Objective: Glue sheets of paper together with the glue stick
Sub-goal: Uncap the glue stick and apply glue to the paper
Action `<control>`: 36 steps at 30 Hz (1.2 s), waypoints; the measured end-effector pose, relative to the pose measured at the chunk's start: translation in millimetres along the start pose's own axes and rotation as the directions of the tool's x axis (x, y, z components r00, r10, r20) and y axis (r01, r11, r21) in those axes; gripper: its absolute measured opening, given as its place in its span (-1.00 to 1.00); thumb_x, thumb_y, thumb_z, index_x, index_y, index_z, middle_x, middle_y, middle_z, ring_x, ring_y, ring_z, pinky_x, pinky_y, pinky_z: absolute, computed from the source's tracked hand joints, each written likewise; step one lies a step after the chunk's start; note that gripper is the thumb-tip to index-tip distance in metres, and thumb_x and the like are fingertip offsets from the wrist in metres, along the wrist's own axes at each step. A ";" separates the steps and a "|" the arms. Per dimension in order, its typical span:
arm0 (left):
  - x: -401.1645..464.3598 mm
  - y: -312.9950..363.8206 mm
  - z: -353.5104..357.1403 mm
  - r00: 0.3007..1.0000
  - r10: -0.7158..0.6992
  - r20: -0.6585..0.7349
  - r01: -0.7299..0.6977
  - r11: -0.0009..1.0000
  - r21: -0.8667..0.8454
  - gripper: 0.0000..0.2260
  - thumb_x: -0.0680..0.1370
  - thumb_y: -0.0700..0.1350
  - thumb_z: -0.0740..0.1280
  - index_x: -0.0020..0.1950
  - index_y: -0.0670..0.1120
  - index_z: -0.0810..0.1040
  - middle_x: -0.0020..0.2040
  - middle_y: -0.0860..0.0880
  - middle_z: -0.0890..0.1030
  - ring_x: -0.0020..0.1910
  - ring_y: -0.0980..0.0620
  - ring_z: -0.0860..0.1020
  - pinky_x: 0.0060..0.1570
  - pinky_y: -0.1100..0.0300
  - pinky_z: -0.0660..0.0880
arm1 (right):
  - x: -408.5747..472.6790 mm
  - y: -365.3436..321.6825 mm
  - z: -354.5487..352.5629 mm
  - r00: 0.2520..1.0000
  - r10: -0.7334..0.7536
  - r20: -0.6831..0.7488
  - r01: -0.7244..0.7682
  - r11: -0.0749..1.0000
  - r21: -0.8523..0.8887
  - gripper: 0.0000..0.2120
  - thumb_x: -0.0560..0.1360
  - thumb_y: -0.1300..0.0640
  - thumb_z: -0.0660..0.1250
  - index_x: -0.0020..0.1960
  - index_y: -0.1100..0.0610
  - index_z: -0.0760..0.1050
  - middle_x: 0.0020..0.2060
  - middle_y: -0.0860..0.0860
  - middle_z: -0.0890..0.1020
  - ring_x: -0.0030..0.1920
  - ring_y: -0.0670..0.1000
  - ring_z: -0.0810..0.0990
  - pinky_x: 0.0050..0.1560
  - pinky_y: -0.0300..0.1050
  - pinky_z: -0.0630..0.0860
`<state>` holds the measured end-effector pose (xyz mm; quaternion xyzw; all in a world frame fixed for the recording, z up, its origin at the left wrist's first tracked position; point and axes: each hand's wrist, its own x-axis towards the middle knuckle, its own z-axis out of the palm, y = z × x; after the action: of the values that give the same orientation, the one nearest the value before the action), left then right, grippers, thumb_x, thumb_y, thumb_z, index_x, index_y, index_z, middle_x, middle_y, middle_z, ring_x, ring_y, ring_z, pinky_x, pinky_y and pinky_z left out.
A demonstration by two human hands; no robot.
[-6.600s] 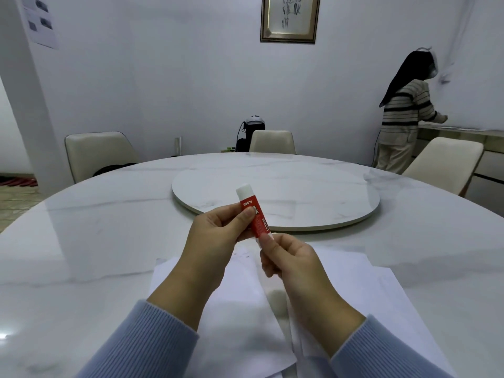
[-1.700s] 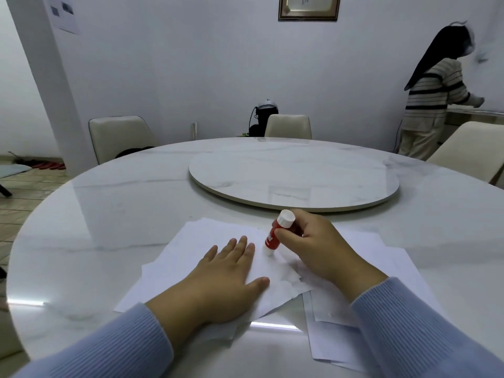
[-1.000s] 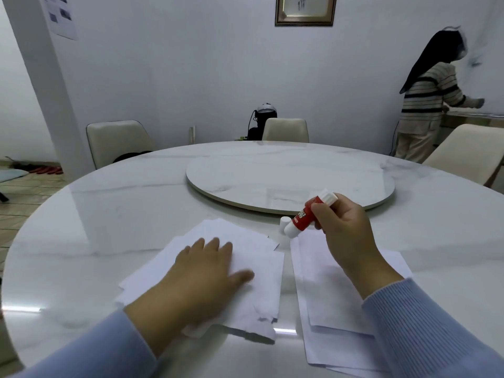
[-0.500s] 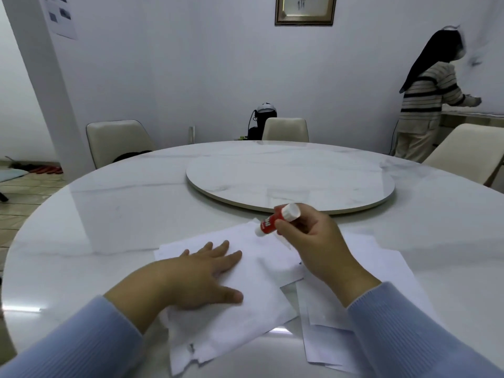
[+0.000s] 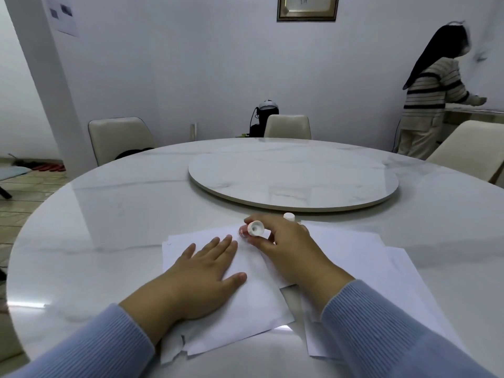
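Half the glue stick [image 5: 250, 230] behind right-hand fingers [image 5: 266, 241].

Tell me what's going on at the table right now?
A person is gluing white paper sheets on a round white marble table. The left hand lies flat on the top sheet, pinning it. The right hand grips a red glue stick with its far end down at the sheet's far edge. Its small white cap stands just beyond.
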<state>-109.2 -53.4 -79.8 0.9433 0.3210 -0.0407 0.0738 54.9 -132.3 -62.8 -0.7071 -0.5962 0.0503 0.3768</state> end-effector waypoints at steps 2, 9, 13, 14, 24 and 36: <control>0.7 0.1 -1.3 1.000 -0.005 0.009 0.005 1.000 0.002 -0.40 0.57 0.26 -0.11 0.52 0.09 -0.24 0.54 0.16 -0.25 0.49 0.20 -0.25 0.47 0.09 -0.26 | -1.3 -2.5 -4.3 0.999 -0.030 0.017 0.030 0.999 -0.012 -0.83 0.52 -0.07 0.27 0.08 -0.11 0.54 0.01 -0.21 0.63 -0.20 -0.28 0.43 0.23 -0.02 0.34; 0.6 -1.1 -1.3 1.000 0.000 0.013 0.000 1.000 0.013 -0.39 0.56 0.27 -0.12 0.52 0.11 -0.26 0.54 0.17 -0.25 0.49 0.20 -0.26 0.47 0.10 -0.25 | -20.0 -14.5 -35.3 0.987 -0.035 0.158 0.011 0.989 0.148 -0.81 0.34 -0.02 0.27 -0.24 0.11 0.50 -0.45 -0.13 0.43 -0.43 -0.14 0.32 -0.33 -0.17 0.29; 0.6 -1.3 -1.9 1.000 0.002 0.023 -0.002 1.000 0.010 -0.38 0.55 0.29 -0.11 0.52 0.11 -0.26 0.53 0.17 -0.25 0.49 0.21 -0.26 0.47 0.10 -0.25 | -27.8 -21.4 -43.8 0.936 -0.019 0.352 -0.065 0.972 0.224 -0.78 0.24 0.00 0.29 -0.36 0.17 0.43 -0.48 -0.04 0.41 -0.43 -0.08 0.36 -0.34 -0.11 0.35; 0.4 -1.0 -3.1 0.999 0.005 0.036 -0.005 1.000 0.007 -0.38 0.55 0.29 -0.10 0.52 0.11 -0.25 0.53 0.18 -0.25 0.49 0.21 -0.26 0.47 0.11 -0.25 | -28.9 -21.8 -45.5 0.911 -0.026 0.412 -0.080 0.968 0.238 -0.75 0.23 0.00 0.30 -0.33 0.21 0.47 -0.46 0.03 0.46 -0.42 -0.06 0.42 -0.32 -0.10 0.40; -5.0 -6.5 -44.8 0.941 0.077 0.331 -0.080 0.997 -0.003 -0.37 0.56 0.08 0.22 0.45 0.37 -0.12 0.48 0.32 -0.25 0.50 0.21 -0.19 0.46 0.07 -0.13 | -6.5 13.1 -22.2 0.813 0.485 0.321 -0.417 0.099 0.904 -0.79 0.58 0.03 0.19 0.00 0.17 0.46 -0.18 0.17 0.60 -0.06 0.20 0.62 0.11 0.12 0.54; -17.2 18.7 -14.0 0.982 0.086 0.168 -0.081 0.996 -0.037 -0.27 0.52 0.29 0.11 0.52 0.12 -0.22 0.54 0.07 -0.28 0.51 0.10 -0.26 0.46 0.12 -0.20 | 2.9 15.9 -13.0 0.777 0.528 0.344 -0.356 -0.083 0.931 -0.70 0.60 -0.01 0.12 0.17 0.17 0.45 0.10 0.31 0.61 0.04 0.20 0.63 0.15 0.06 0.50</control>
<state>-110.9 -76.0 -61.7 0.9478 0.2743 -0.1129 0.1168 75.4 -136.0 -61.9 -0.4268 -0.1123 0.5041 0.7424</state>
